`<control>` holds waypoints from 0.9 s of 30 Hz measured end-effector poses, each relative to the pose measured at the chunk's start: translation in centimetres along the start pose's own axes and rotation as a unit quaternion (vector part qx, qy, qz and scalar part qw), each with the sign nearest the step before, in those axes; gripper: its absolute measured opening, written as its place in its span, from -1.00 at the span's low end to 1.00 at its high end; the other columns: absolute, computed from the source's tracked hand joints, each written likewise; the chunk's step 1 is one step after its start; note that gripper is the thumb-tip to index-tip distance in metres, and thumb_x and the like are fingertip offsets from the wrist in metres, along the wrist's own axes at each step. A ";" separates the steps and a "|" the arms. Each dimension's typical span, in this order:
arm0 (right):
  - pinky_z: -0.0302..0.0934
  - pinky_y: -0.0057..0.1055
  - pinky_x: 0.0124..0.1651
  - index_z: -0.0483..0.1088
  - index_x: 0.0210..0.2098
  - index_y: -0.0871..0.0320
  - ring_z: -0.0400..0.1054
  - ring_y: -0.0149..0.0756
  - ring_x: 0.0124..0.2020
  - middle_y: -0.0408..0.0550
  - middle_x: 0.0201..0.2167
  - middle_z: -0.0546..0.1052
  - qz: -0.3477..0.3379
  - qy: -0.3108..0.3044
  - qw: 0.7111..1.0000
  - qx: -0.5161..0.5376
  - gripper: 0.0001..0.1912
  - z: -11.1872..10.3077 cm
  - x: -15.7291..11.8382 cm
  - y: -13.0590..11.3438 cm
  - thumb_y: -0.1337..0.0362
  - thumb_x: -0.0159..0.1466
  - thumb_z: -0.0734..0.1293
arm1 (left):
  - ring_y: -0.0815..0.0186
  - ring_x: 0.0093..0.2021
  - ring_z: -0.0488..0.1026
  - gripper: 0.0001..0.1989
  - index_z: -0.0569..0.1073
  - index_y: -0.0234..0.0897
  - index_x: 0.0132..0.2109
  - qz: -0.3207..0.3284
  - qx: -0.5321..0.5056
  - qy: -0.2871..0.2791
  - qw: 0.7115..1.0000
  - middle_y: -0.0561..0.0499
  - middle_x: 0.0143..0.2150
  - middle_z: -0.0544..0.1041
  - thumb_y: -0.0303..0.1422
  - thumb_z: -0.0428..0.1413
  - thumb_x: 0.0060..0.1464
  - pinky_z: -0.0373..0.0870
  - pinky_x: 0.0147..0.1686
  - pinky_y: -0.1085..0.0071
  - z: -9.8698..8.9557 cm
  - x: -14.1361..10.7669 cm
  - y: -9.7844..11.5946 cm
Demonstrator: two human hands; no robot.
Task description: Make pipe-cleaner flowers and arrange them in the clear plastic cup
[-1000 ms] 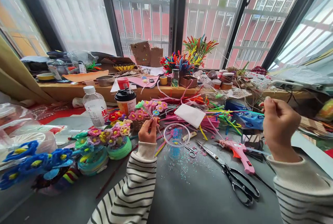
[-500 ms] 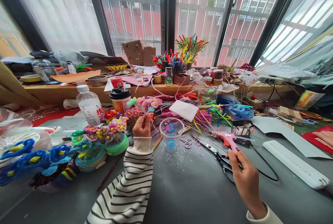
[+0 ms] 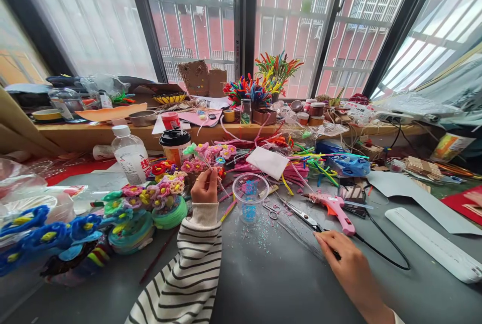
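"Scissors, big pair, long silver metal blades, black handles (image 3: 303, 216): where?"

"Right half of the flat grey tabletop (image 3: 263, 284); resting or slightly lifted, can't tell. Right hand (image 3: 348, 263) curled around the handle end, loops hidden, firmness unclear."

"Long axis?"

"Slants forward and leftward from the right hand, tips pointing away from the person, roughly toward the clear plastic cup with blue print (image 3: 249, 209). Right hand's on it; left hand (image 3: 205, 186) well apart, left of the cup."

"Left grip?"

"Thumb and fingertips pinched on a thin pale stem (image 3: 207, 163), beside fuzzy pink flowers (image 3: 211, 153)."

"Edges, room?"

"Tight by the blades: small silver metal scissors (image 3: 271, 211) just left of the tips, pink plastic glue gun (image 3: 341, 213) just right. Roomiest side: tabletop toward the person, between the forearms."
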State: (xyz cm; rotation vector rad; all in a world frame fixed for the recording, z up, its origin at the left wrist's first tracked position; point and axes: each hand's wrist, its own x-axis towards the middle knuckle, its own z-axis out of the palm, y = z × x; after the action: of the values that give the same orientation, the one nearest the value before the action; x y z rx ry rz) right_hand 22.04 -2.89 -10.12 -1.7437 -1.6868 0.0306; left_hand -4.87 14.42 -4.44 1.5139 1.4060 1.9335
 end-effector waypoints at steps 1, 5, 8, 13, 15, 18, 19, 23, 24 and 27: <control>0.23 -0.32 -0.17 0.44 -0.31 0.08 0.37 -0.24 -0.26 -0.04 -0.32 0.50 0.005 -0.003 1.000 0.003 -0.69 -0.1 0.1 0.2 0.11 0.23 0.12 | 0.40 -0.54 0.37 -0.65 0.49 -0.36 -0.32 0.000 -0.004 -0.003 1.000 0.01 -0.52 0.46 -0.14 0.00 -0.02 0.33 -0.52 0.50 0.0 0.0 0.1; 0.22 -0.30 -0.09 0.46 -0.29 0.08 0.38 -0.22 -0.20 -0.06 -0.26 0.52 0.017 0.001 1.000 0.020 -0.68 -0.4 1.1 1.0 0.08 0.21 0.15 | 0.43 -0.56 0.35 -0.67 0.49 -0.36 -0.32 0.012 0.001 -0.008 1.000 0.02 -0.52 0.45 -0.18 0.01 -0.03 0.30 -0.55 0.53 -0.1 -0.1 0.2; 0.24 -0.32 -0.11 0.48 -0.33 0.09 0.40 -0.21 -0.21 -0.06 -0.29 0.54 0.023 0.016 0.999 0.038 -0.67 -0.7 1.8 1.1 0.06 0.19 0.17 | 0.44 -0.55 0.34 -0.70 0.49 -0.34 -0.34 0.036 0.028 -0.008 0.999 0.04 -0.54 0.43 -0.20 -0.01 -0.01 0.29 -0.52 0.53 -0.1 -0.1 0.2; 0.29 -0.36 -0.21 0.49 -0.42 0.10 0.44 -0.20 -0.30 -0.05 -0.38 0.56 0.072 0.069 0.992 0.081 -0.63 -1.6 2.3 0.5 0.00 0.14 0.18 | 0.42 -0.53 0.34 -0.69 0.49 -0.31 -0.37 0.068 0.061 -0.011 0.996 0.04 -0.54 0.43 -0.18 -0.03 0.01 0.27 -0.50 0.51 -0.6 -0.2 0.4; 0.28 -0.35 -0.19 0.50 -0.41 0.10 0.43 -0.18 -0.28 -0.05 -0.36 0.56 0.101 0.091 0.986 0.097 -0.62 -2.0 2.2 0.4 -0.01 0.12 0.19 | 0.41 -0.54 0.34 -0.68 0.50 -0.30 -0.37 0.072 0.072 -0.025 0.994 0.04 -0.56 0.43 -0.16 -0.02 -0.01 0.26 -0.52 0.51 -1.1 -0.3 0.7; 0.25 -0.31 -0.14 0.50 -0.41 0.12 0.41 -0.13 -0.24 -0.03 -0.33 0.56 0.131 0.119 0.975 0.134 -0.63 -2.2 2.0 0.5 -0.01 0.10 0.21 | 0.40 -0.58 0.34 -0.66 0.51 -0.29 -0.36 0.062 0.091 -0.064 0.992 0.04 -0.59 0.45 -0.12 0.00 -0.05 0.26 -0.53 0.50 -2.2 -1.0 0.8; 0.24 -0.30 -0.13 0.50 -0.41 0.12 0.41 -0.12 -0.23 -0.02 -0.33 0.56 0.141 0.125 0.971 0.149 -0.63 -2.1 1.9 0.6 -0.01 0.09 0.22 | 0.40 -0.59 0.34 -0.65 0.51 -0.28 -0.36 0.055 0.100 -0.080 0.990 0.04 -0.59 0.46 -0.11 0.00 -0.06 0.26 -0.54 0.50 -2.6 -1.3 0.6; 0.25 -0.33 -0.19 0.50 -0.39 0.15 0.40 -0.19 -0.34 -0.01 -0.34 0.56 0.192 0.133 0.944 0.235 -0.63 -0.7 1.9 0.9 -0.01 0.05 0.26 | 0.37 -0.64 0.34 -0.65 0.52 -0.26 -0.43 0.016 0.164 -0.123 0.979 0.05 -0.64 0.47 -0.08 0.02 -0.10 0.23 -0.58 0.48 -3.9 -3.2 -0.3; 0.26 -0.35 -0.22 0.50 -0.40 0.16 0.39 -0.22 -0.36 0.00 -0.35 0.55 0.207 0.134 0.932 0.266 -0.63 -0.3 2.0 0.9 0.00 0.05 0.27 | 0.36 -0.65 0.33 -0.66 0.52 -0.25 -0.46 0.010 0.176 -0.122 0.977 0.05 -0.67 0.46 -0.09 0.01 -0.11 0.22 -0.59 0.48 -4.1 -3.6 -0.6; 0.28 -0.40 -0.32 0.49 -0.45 0.19 0.37 -0.27 -0.40 0.00 -0.43 0.54 0.249 0.140 0.883 0.373 -0.67 0.4 2.3 0.5 0.03 0.01 0.32 | 0.37 -0.67 0.32 -0.69 0.50 -0.20 -0.56 0.002 0.201 -0.113 0.973 0.07 -0.72 0.43 -0.11 0.02 -0.11 0.18 -0.61 0.48 -4.3 -4.5 -1.3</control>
State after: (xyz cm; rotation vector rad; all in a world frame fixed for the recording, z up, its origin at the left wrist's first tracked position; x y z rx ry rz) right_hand 22.63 -0.61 -9.67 -1.4269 -0.8044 0.5583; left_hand -7.25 9.63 -7.83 1.8431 1.7596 1.4752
